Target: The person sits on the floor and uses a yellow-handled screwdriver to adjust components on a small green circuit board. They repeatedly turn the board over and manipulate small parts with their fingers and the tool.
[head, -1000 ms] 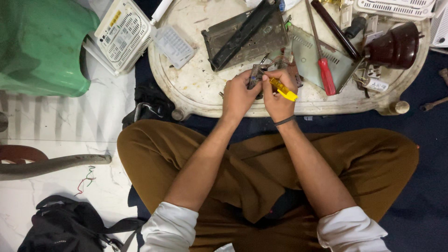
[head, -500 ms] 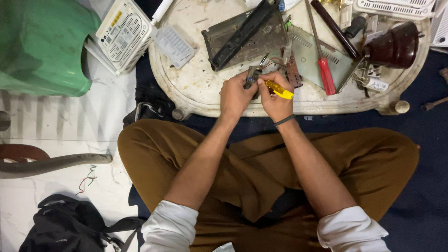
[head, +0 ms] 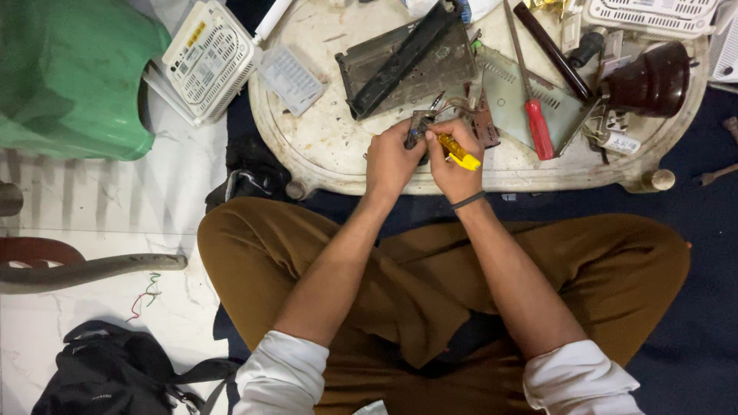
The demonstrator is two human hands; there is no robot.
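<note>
- Head view, item one: left hand (head: pixel 392 160), closed around a small grey-brown metal component (head: pixel 419 127) with thin wires sprouting from its top; the piece sits at the near edge of the round, scuffed white tabletop (head: pixel 323 146), directly ahead of the sitter's crossed legs.
- Item two: right hand (head: pixel 453 165), fingers pinched on a yellow-handled small screwdriver (head: pixel 459 152); a dark band circles that wrist.
- Relation: the two hands touch, thumb side to thumb side. The component lies just left of the right hand. The screwdriver's long axis runs on a slant, handle end low and to the right, working end up and left toward the component; the tip itself is hidden behind the fingers.
- Nearer hand: the left already has the component in its grasp, the right comes at it from beside.
- Surroundings on the tabletop: a dark, worn rectangular metal chassis (head: pixel 407 58) just beyond the hands; a red-handled long screwdriver (head: pixel 538 127) to the right, lying on a pale green flat plate (head: pixel 503 92); a dark brown glossy dome-shaped housing (head: pixel 649 81) farther right.
- Off the table: a white vented plastic router box (head: pixel 207 61) and a green plastic seat (head: pixel 69 77) at left, a black bag (head: pixel 108 376) on the marble floor.
</note>
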